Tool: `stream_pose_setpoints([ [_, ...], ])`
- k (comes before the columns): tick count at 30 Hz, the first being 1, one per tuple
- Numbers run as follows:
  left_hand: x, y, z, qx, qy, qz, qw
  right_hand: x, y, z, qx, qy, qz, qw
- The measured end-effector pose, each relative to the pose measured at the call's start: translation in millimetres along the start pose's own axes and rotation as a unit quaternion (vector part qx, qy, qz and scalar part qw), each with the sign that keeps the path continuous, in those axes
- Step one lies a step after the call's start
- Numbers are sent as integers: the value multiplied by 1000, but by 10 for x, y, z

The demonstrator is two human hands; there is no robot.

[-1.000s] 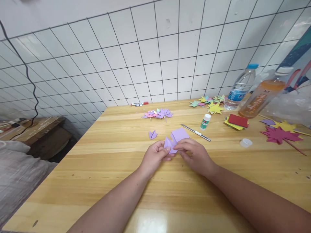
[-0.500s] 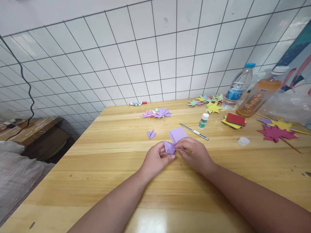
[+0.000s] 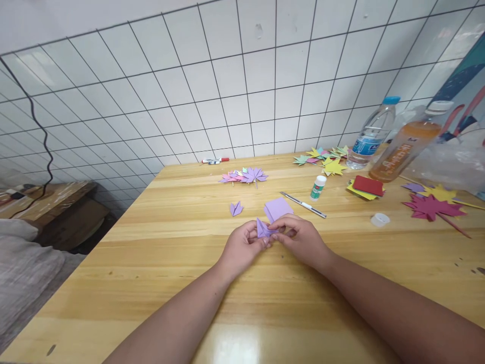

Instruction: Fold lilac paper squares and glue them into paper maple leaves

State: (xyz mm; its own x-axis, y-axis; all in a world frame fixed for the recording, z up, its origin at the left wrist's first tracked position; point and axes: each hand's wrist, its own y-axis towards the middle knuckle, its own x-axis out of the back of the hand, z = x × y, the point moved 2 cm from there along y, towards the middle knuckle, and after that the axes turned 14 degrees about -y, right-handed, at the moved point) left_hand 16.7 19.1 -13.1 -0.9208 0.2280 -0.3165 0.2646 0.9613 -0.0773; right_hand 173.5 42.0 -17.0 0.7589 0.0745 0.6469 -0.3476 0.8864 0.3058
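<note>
My left hand (image 3: 244, 247) pinches a small folded piece of purple paper (image 3: 262, 228) by its left side and lower edge. On the other side, my right hand (image 3: 299, 235) grips the same paper between thumb and fingertips, so part of it is hidden. The paper is creased into pointed flaps and held just above the table. Right behind it lie flat purple paper squares (image 3: 278, 207). A finished-looking folded purple piece (image 3: 236, 209) rests to the left of them, apart from both hands.
Beyond the squares lie a utility knife (image 3: 303, 204) and a glue stick (image 3: 318, 187); its cap (image 3: 380, 220) is farther right. Paper leaves (image 3: 253, 175), coloured paper squares (image 3: 367, 186), a red leaf (image 3: 432, 207), a water bottle (image 3: 366, 146), an orange drink bottle (image 3: 405, 146) and markers (image 3: 215, 161) surround the work.
The purple paper between my hands has been folded further, and its left flap now stands up in a point. My right fingers have shifted slightly left along it.
</note>
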Motion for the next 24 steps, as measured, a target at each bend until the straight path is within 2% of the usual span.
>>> stream_pose_setpoints([
  [6, -16, -14, 21, -12, 33, 23, 999, 22, 3, 19, -11, -26, 3, 1000],
  [10, 11, -6, 67, -34, 63, 16, 997, 25, -9, 31, 12, -62, 7, 998],
  [14, 35, 2, 92, -31, 78, 6, 996, 14, -9, 38, 31, -48, 10, 998],
  [24, 34, -7, 74, -34, 96, -9, 995, -1, 22, 33, -74, 64, 36, 995],
])
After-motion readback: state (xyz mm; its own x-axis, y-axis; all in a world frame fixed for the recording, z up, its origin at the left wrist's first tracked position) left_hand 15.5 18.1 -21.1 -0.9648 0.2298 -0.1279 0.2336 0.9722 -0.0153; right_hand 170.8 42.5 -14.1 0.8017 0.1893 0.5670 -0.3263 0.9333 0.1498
